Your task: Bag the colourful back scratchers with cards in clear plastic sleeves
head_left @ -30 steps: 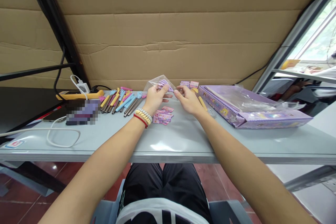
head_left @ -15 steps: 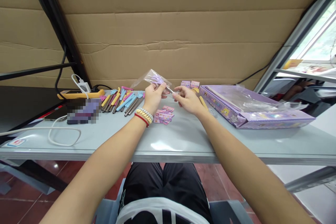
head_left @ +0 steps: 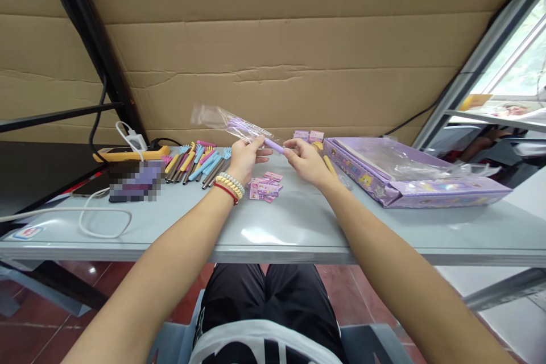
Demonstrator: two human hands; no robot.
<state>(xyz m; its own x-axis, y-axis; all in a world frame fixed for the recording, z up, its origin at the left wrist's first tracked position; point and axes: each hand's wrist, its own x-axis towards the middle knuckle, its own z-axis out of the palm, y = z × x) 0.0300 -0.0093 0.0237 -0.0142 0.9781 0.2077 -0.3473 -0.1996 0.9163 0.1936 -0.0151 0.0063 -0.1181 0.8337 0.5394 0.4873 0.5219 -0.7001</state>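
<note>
Holding a purple pen (head_left: 273,145) up above the counter (head_left: 298,222), both hands are pinched shut on it. The left hand (head_left: 244,158) has its fingers (head_left: 261,142) closed around the clear plastic sleeve (head_left: 222,119) that covers the pen's far end, and the sleeve sticks out up and to the left of those fingers. The right hand (head_left: 305,160) nips the bare end of the pen between thumb and forefinger. Just below the fingers sits a little pile of pink sticker cards (head_left: 265,187). Left of the left hand there's a row of colourful pens (head_left: 198,162), and right of the right hand a purple box (head_left: 409,179) with loose plastic on top.
</note>
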